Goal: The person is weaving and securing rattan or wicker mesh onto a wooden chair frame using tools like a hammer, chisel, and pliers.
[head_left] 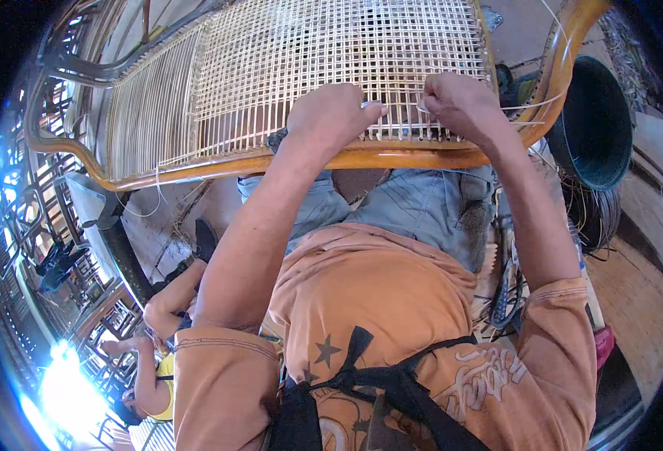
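Observation:
A wooden frame with a woven cane panel lies across my lap. Over the panel's near edge, my left hand is closed, palm down, with a pale bit showing between thumb and fingers; what it is I cannot make out. A short gap to the right, my right hand is closed at the same edge, pinching a thin pale cane strand, mostly hidden by the fingers. Loose cane ends stick out past my right wrist. Open weave covers most of the panel; its left part has strands running one way only.
A dark green bucket stands right of the frame, with a bundle of thin dark strands below it. A loose strand hangs from the frame's left. Another person sits at lower left, near stacked chair frames.

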Available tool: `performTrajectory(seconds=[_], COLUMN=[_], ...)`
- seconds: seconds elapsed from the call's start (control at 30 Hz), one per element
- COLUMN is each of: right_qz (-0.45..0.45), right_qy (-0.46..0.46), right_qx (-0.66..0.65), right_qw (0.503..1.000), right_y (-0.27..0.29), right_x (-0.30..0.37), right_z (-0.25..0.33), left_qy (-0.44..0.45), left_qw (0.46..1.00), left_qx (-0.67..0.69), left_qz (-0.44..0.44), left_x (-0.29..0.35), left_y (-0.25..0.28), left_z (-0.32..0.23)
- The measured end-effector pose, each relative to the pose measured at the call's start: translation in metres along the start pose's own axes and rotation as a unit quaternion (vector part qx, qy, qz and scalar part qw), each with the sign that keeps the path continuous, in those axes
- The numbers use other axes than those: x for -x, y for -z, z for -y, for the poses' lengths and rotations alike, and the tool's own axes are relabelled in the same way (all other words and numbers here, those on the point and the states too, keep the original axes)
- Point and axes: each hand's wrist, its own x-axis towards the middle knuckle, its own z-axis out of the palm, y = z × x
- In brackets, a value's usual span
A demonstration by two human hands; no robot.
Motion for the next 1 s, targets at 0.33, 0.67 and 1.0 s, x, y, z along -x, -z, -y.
performTrajectory(seconds=[0.33, 0.67, 1.0], right_qz=[0.033, 0.046, -0.037], right_qy=[-0.009, 0.002, 0.033], right_qx=[-0.04, -0.054, 0.045], right_qw=[0.999, 0.997, 0.998], right_y=[0.002, 0.01, -0.015], right_x=[0.0, 0.004, 0.004], right_z=[-0.003, 0.001, 0.015], left_qy=[-0.012, -0.042, -0.03], left_qw=[0.986, 0.997, 0.992], left_qx=[-0.158, -0.059, -0.118], left_qz=[0.043, 0.018, 0.042], left_x=[-0.004, -0.003, 0.003], left_y=[0.012, 0.005, 0.017], left_z=[-0.021, 0.004, -0.006])
